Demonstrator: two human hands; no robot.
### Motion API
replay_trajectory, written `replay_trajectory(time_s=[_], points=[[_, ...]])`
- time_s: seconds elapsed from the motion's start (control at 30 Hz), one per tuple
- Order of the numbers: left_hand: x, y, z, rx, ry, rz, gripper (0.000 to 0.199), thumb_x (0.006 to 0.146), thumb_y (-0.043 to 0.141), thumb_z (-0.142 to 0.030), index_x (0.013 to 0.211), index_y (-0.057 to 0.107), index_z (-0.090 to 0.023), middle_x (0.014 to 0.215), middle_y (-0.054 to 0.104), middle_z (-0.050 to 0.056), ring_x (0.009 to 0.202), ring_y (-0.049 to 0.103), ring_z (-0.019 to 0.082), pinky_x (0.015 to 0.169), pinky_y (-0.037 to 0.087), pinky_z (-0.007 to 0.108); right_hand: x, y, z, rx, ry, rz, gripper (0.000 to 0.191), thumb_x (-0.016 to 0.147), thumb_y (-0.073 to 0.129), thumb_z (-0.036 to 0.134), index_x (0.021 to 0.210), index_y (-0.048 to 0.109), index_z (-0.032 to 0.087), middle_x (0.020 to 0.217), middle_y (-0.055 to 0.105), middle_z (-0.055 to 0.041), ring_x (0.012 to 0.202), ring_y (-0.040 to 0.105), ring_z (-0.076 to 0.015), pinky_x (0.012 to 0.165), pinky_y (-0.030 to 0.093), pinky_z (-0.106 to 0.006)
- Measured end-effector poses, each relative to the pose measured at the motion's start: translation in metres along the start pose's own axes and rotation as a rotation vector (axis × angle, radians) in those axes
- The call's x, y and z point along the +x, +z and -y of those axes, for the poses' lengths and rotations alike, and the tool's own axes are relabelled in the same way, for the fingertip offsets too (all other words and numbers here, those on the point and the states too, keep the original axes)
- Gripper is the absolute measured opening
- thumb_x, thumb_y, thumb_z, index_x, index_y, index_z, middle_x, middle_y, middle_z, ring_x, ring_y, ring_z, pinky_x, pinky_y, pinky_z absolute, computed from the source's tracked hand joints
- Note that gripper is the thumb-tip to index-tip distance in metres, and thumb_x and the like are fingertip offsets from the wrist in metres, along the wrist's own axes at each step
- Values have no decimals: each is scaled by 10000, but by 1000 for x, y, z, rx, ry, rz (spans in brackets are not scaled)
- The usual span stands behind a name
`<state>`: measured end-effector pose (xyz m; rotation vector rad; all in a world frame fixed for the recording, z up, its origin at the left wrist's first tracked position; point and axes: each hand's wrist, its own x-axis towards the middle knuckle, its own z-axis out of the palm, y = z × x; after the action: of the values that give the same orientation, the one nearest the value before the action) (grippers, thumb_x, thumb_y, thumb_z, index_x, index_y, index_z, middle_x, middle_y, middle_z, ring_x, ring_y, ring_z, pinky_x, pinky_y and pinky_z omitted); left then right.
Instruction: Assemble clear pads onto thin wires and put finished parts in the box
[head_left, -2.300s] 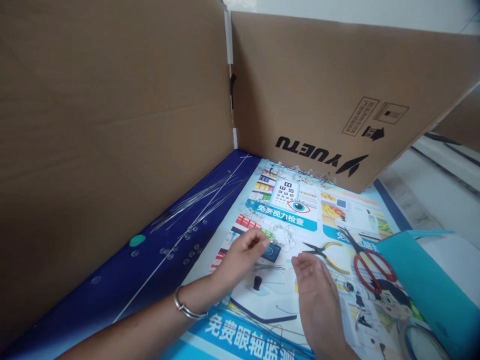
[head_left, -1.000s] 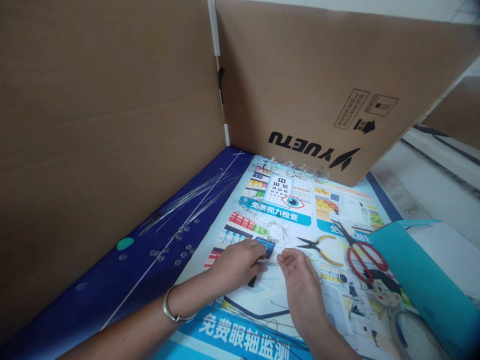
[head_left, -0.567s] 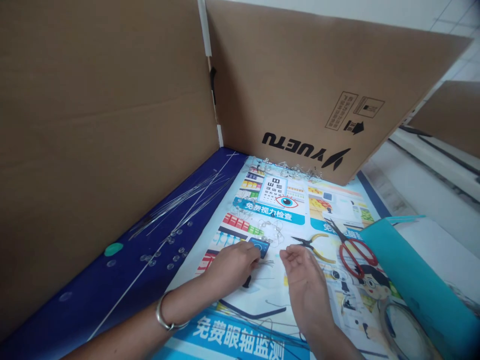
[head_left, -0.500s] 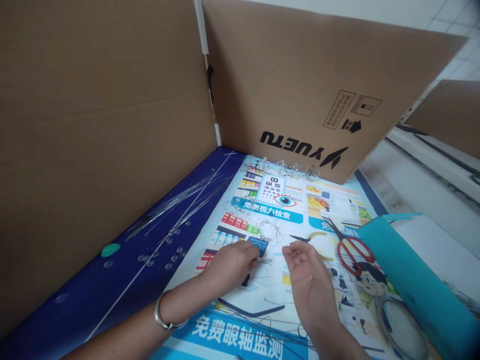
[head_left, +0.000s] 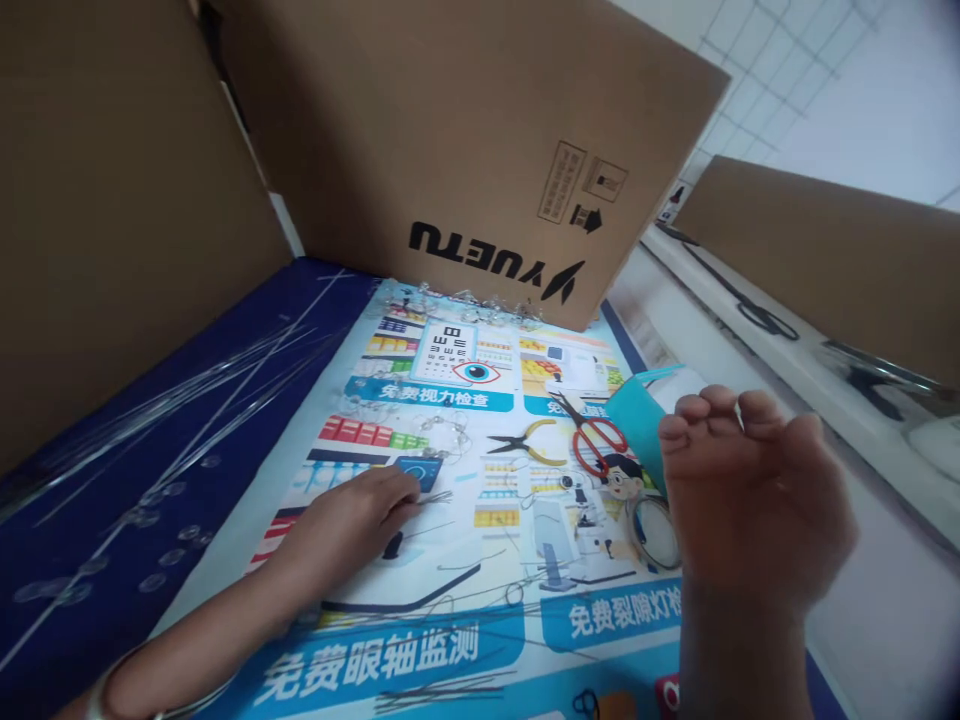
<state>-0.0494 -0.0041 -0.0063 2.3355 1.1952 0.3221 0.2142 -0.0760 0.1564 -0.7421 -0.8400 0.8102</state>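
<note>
My left hand lies on the printed eye-test poster, its fingertips at the blue card and a small bundle of thin wires. Whether it grips those wires is hidden. My right hand is raised high near the camera, well above the poster, with its fingers loosely curled and nothing visible in them. Below it lie red-handled scissors and yellow-handled pliers. A black peg stands just beyond my left hand.
Cardboard panels stand behind the poster and to the left. Long thin wires and clear suction cups lie on a dark blue mat. A teal folder and a tape roll sit to the right.
My right hand has lifted off the poster, up and to the right toward the camera. The view has swung left and farther across the poster. My left hand stays near the blue card.
</note>
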Motion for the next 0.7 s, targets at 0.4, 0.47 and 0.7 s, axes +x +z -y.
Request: replay_trajectory(time_s=[0.4,0.47,0.7], points=[[-2,-6,-1,-62,18,17,316,865,365,-450,829,579,-220,817,632,24,736,575,191,622,394,242,-9,-12,38,-650,-276,249,88,813,522,190,836,607,195,809,551,-29,752,514,-159,686,412,-309],[-5,-13,-9,-36,16,5,324,863,368,-455,821,584,-218,806,635,25,718,573,187,614,396,242,-7,-13,41,-836,-339,296,88,797,548,188,857,610,202,872,568,-34,798,528,-167,714,416,-311],[-32,-58,-76,-17,78,-58,226,852,427,-395,847,613,-267,867,642,5,788,574,179,666,442,256,23,-39,18,-1349,-177,880,142,818,514,226,897,631,243,851,631,-15,778,558,-166,678,417,-289]])
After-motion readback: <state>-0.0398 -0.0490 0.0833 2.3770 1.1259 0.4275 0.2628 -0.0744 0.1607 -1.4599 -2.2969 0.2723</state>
